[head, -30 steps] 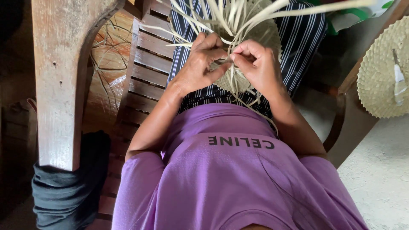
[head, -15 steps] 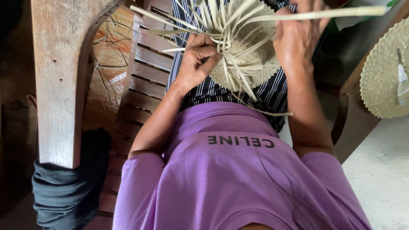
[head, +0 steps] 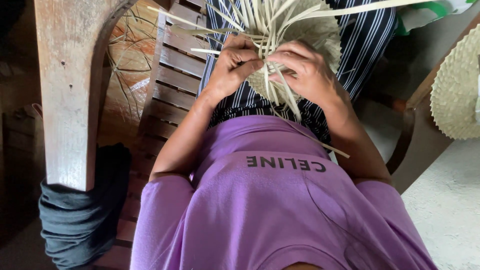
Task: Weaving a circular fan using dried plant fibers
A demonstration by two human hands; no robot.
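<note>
Both hands closed on the half-woven palm-leaf piece [head: 295, 37] over the lap: left hand [head: 232, 67] pinching strips [head: 267, 25], right hand [head: 307, 70] tucking one. Weaving underway; likely calls for snug tightening.

You are seated on a slatted wooden bench [head: 170, 75], looking down at your lap. Your left hand [head: 232, 67] and right hand [head: 305, 70] meet, fingers pinched on pale straw strips [head: 265, 30] that fan out far from a half-woven straw piece [head: 320, 35] resting on your striped trousers [head: 365, 45]. A finished woven straw disc [head: 457, 90] lies at the right. Dark cloth [head: 80, 210] hangs over a wooden armrest [head: 65, 90], near left.
</note>
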